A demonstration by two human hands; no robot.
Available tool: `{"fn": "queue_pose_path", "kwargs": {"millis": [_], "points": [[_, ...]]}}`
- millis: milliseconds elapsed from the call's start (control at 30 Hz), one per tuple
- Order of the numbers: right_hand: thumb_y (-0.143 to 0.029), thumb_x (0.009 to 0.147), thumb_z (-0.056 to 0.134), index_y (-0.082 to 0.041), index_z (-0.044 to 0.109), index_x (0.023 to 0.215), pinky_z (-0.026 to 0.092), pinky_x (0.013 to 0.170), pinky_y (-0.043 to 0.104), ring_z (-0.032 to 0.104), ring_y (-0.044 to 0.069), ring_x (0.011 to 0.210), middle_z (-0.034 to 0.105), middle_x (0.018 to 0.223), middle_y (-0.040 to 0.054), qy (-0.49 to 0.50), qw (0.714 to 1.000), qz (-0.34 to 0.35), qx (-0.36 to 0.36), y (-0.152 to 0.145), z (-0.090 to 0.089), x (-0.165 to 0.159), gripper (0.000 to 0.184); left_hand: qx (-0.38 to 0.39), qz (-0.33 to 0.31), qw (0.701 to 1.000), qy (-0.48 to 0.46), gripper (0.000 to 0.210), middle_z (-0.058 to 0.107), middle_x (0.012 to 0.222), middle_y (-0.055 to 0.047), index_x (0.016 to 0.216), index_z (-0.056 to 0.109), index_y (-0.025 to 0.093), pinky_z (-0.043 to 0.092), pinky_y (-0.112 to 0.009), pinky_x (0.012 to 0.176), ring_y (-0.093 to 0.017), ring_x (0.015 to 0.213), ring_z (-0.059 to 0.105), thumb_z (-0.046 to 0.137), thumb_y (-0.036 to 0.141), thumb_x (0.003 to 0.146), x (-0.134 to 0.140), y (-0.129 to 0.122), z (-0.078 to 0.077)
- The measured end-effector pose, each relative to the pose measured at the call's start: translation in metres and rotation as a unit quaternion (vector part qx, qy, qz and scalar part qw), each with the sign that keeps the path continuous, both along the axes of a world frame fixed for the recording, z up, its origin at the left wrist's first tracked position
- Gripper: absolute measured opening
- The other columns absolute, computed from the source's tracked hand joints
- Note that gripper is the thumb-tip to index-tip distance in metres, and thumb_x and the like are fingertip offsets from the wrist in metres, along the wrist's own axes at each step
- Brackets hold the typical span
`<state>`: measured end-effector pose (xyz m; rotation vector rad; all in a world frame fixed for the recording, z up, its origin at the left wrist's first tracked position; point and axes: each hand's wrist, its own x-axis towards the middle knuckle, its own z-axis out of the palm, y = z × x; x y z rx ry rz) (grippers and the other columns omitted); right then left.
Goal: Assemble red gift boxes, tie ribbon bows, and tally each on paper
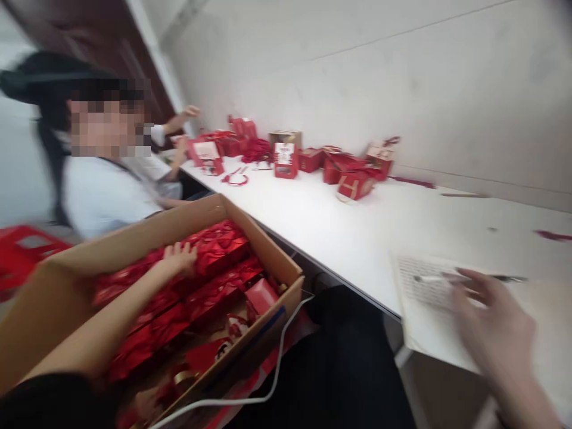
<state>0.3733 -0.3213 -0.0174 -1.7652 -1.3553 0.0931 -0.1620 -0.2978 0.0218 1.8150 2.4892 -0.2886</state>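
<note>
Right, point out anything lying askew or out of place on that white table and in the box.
One small red gift box lies tipped on its side on the long white table, while those behind stand upright. Loose red ribbon scraps are scattered near them. In the brown cardboard carton, under the left hand, the shiny red packets lie jumbled.

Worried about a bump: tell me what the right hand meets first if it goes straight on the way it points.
Probably the pen lying on the printed sheet; the right hand points up-left at it. Motion blur makes depth uncertain.
</note>
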Motion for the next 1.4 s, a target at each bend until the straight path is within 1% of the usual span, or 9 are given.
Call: {"fn": "queue_pose_path", "kwargs": {"millis": [100, 167, 267, 367, 467, 633, 1000, 1200, 1400], "points": [[-0.049, 0.072, 0.056, -0.022, 0.045, 0.080, 0.045, 0.064, 0.032, 0.062, 0.023, 0.070, 0.065, 0.080, 0.0098, 0.081, 0.991, -0.026, 0.107, -0.001, 0.012, -0.012, 0.029, 0.111, -0.197, 0.974, 0.026, 0.052, 0.045, 0.136, -0.013, 0.117, 0.054, 0.014, 0.017, -0.057, 0.104, -0.039, 0.130, 0.029, 0.047, 0.044, 0.075, 0.065, 0.023, 0.023], [-0.048, 0.082, 0.050, -0.022, 0.039, 0.079, 0.045, 0.067, 0.032, 0.062, 0.021, 0.068, 0.065, 0.069, 0.0055, 0.119, 0.982, -0.021, 0.142, 0.000, 0.017, -0.017, 0.028, 0.180, -0.360, 0.915, -0.035, 0.051, 0.045, 0.136, -0.009, 0.124, 0.050, 0.018, 0.021, -0.049, 0.106, -0.031, 0.128, 0.035, 0.035, 0.045, 0.083, 0.129, 0.026, 0.037], [-0.049, 0.091, 0.037, -0.021, 0.041, 0.087, 0.046, 0.067, 0.032, 0.061, 0.019, 0.066, 0.064, 0.066, 0.0035, 0.170, 0.969, 0.014, 0.181, -0.004, 0.023, -0.019, 0.029, 0.100, -0.587, 0.794, -0.123, 0.047, 0.050, 0.132, -0.008, 0.123, 0.051, 0.022, 0.030, -0.040, 0.104, -0.026, 0.123, 0.044, 0.041, 0.045, 0.084, 0.235, 0.009, 0.047], [-0.055, 0.092, 0.028, -0.016, 0.050, 0.099, 0.048, 0.065, 0.033, 0.061, 0.020, 0.071, 0.065, 0.081, 0.0089, 0.200, 0.954, 0.067, 0.211, -0.017, 0.029, -0.006, 0.045, 0.048, -0.701, 0.696, -0.146, 0.053, 0.043, 0.138, -0.015, 0.128, 0.046, 0.015, 0.031, -0.041, 0.103, -0.030, 0.127, 0.040, 0.052, 0.040, 0.082, 0.318, -0.011, 0.032], [-0.057, 0.089, 0.034, -0.015, 0.058, 0.088, 0.047, 0.065, 0.033, 0.060, 0.020, 0.071, 0.064, 0.078, 0.0091, 0.192, 0.962, 0.034, 0.193, -0.035, 0.028, 0.021, 0.049, 0.025, -0.735, 0.661, -0.149, 0.067, 0.023, 0.148, -0.019, 0.136, 0.033, 0.010, 0.028, -0.044, 0.105, -0.033, 0.135, 0.024, 0.056, 0.039, 0.080, 0.358, -0.014, 0.006], [-0.044, 0.073, 0.067, -0.019, 0.048, 0.068, 0.038, 0.049, 0.022, 0.048, 0.012, 0.050, 0.049, 0.052, -0.0041, 0.251, 0.951, -0.095, 0.155, -0.052, 0.012, 0.059, 0.031, -0.032, -0.739, 0.651, -0.170, 0.072, 0.010, 0.152, -0.013, 0.142, 0.019, 0.013, 0.018, -0.043, 0.112, -0.027, 0.140, 0.007, 0.053, 0.036, 0.083, 0.356, 0.004, -0.011], [-0.068, 0.083, 0.042, -0.018, 0.051, 0.072, 0.043, 0.054, 0.026, 0.054, 0.016, 0.055, 0.055, 0.055, 0.0014, 0.284, 0.952, -0.094, 0.066, -0.047, 0.009, 0.064, 0.051, -0.104, -0.726, 0.661, -0.159, 0.083, 0.008, 0.153, -0.005, 0.144, 0.009, 0.022, 0.009, -0.042, 0.113, -0.023, 0.140, 0.004, 0.055, 0.023, 0.075, 0.337, 0.021, -0.020], [-0.053, 0.087, 0.049, -0.019, 0.048, 0.068, 0.038, 0.051, 0.024, 0.051, 0.013, 0.053, 0.054, 0.058, -0.0008, 0.246, 0.969, 0.032, 0.024, -0.016, 0.017, 0.031, 0.039, -0.101, -0.727, 0.663, -0.147, 0.082, 0.008, 0.153, -0.004, 0.144, 0.010, 0.021, 0.008, -0.042, 0.114, -0.022, 0.141, 0.002, 0.053, 0.021, 0.075, 0.337, 0.021, -0.018], [-0.037, 0.082, 0.058, -0.019, 0.049, 0.067, 0.037, 0.055, 0.025, 0.051, 0.014, 0.059, 0.055, 0.062, -0.0023, 0.155, 0.987, 0.019, -0.035, -0.008, 0.008, 0.025, 0.025, -0.117, -0.723, 0.662, -0.161, 0.080, 0.006, 0.153, -0.004, 0.144, 0.009, 0.024, 0.009, -0.042, 0.114, -0.023, 0.140, 0.002, 0.052, 0.021, 0.077, 0.335, 0.022, -0.017]]}}
